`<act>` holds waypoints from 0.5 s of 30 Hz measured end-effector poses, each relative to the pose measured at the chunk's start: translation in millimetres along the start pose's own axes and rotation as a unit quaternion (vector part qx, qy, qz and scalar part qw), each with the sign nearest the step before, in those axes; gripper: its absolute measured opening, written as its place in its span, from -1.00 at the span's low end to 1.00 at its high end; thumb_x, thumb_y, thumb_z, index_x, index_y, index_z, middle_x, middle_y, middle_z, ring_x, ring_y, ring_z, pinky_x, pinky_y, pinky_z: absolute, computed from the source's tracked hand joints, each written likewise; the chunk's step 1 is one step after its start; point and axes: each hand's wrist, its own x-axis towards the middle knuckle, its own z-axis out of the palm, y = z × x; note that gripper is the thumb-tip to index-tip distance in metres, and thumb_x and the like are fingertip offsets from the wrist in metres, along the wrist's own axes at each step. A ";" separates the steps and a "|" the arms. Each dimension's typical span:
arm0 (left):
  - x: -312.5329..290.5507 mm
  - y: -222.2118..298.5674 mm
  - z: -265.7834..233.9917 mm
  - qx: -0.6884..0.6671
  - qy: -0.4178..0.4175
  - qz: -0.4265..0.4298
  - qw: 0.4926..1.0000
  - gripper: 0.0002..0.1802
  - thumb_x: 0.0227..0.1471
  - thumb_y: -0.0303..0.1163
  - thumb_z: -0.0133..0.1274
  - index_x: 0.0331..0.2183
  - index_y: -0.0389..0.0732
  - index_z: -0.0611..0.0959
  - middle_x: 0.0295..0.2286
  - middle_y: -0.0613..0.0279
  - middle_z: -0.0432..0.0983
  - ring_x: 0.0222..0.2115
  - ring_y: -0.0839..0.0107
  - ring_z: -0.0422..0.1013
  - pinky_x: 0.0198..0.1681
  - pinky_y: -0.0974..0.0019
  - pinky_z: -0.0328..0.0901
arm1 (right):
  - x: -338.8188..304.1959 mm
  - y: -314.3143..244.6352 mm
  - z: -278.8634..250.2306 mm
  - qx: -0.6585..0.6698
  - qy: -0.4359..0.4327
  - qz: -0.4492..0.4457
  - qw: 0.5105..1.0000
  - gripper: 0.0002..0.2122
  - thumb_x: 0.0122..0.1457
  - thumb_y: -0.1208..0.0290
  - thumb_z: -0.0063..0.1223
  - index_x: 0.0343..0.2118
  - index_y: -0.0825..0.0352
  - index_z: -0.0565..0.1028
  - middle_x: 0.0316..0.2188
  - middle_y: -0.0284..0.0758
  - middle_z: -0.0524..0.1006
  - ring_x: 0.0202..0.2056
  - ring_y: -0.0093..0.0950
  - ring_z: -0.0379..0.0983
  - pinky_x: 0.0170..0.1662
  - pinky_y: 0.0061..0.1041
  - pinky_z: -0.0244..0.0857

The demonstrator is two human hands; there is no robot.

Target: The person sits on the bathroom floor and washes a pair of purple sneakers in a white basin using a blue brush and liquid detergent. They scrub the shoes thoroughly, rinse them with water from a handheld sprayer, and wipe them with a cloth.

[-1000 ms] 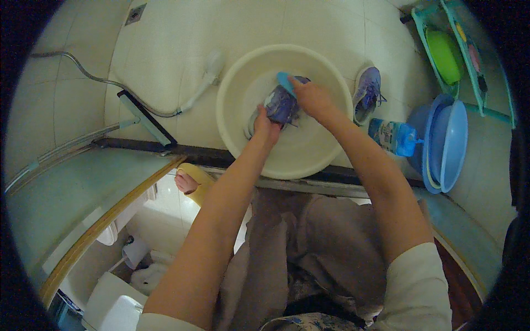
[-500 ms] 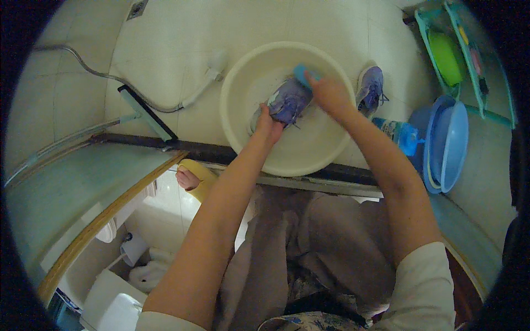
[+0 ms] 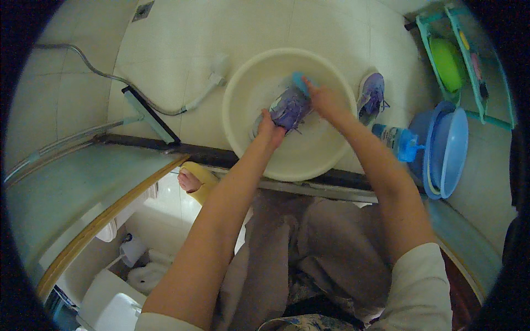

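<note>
A purple sneaker [image 3: 290, 108] with loose laces is held tilted over a cream-coloured basin [image 3: 234, 129]. My left hand [image 3: 269, 131] grips it near the heel, fingers wrapped round its side and underneath. In my right hand [image 3: 327, 102] is a blue scrubbing brush [image 3: 301, 83], pressed against the toe end of the sneaker; its bristles are hidden. Just right of the basin, a second purple sneaker [image 3: 372, 94] stands on the tiled floor.
Right of the basin are a blue bottle [image 3: 398, 142], nested blue basins [image 3: 454, 151] and a turquoise rack [image 3: 426, 41]. A shower head [image 3: 215, 80] on a hose and a squeegee [image 3: 149, 113] lie left. A dark threshold [image 3: 212, 156] crosses in front of me.
The brush and my right hand have shifted slightly along the sneaker's toe. My left hand keeps its grip. The whole view has tilted a little, so the basin sits lower in the picture.
</note>
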 end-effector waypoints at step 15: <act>-14.6 1.2 0.5 0.663 0.134 0.195 0.710 -0.52 -0.10 -0.23 0.06 -0.21 -0.39 0.39 -0.21 -0.08 0.37 -0.19 0.06 0.31 -0.17 0.14 0.19 | -68.2 -108.7 43.9 0.370 0.149 0.269 0.877 -0.57 0.08 0.40 -0.19 0.06 0.25 0.18 -0.54 0.03 0.43 -0.50 -0.07 0.39 -0.39 -0.15 0.22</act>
